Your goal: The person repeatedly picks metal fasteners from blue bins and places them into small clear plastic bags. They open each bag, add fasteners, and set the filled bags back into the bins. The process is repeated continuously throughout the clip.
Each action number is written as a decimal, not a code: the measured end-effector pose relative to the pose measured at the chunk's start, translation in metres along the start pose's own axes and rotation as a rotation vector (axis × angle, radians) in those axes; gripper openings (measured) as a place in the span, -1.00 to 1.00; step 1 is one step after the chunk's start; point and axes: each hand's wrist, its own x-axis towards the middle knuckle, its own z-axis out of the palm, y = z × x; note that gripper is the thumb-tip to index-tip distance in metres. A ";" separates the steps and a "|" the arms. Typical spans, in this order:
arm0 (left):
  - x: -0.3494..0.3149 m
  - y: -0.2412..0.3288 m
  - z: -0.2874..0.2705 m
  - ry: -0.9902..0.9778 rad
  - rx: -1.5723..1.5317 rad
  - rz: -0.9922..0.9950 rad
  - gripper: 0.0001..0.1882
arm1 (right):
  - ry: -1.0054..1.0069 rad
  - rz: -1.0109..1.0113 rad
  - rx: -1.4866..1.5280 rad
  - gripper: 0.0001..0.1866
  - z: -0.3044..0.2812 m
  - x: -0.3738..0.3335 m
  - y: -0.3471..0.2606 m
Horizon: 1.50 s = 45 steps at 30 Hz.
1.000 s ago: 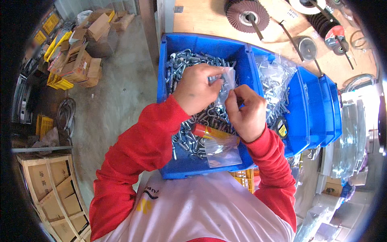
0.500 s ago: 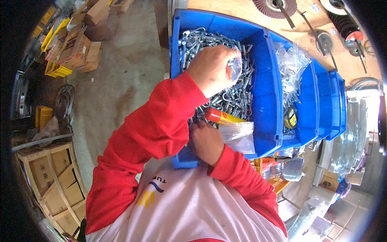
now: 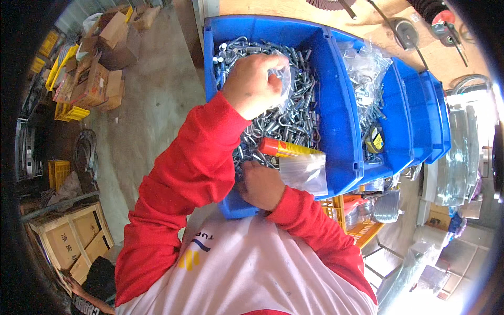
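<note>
Since a second ago, the right hand (image 3: 262, 186) has been moved from the clear bag (image 3: 286, 86) to the metal fasteners (image 3: 302, 119) near seven o'clock in the blue bin (image 3: 338, 107); whether anything is gripped cannot be told. Toward twelve o'clock, the bag is pinched by the left hand (image 3: 256, 84), well apart from the right (a red-and-yellow tube (image 3: 278, 147) is seen between).

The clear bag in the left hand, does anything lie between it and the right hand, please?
In this view, the red and yellow tube lies between the right hand and the clear bag, on the metal fasteners; the hand could probably pass over it.
</note>
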 end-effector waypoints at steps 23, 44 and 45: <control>-0.009 0.022 -0.016 -0.243 -0.068 -0.198 -0.61 | 0.290 -0.190 1.702 -0.55 -0.105 -0.060 0.037; 0.000 0.065 -0.020 -0.802 -0.121 -0.359 -0.68 | 0.833 -0.199 0.504 -0.79 -0.126 -0.012 0.029; 0.000 0.066 -0.020 -0.831 -0.099 -0.384 -0.68 | 0.814 -0.212 0.474 -0.80 -0.129 -0.012 0.029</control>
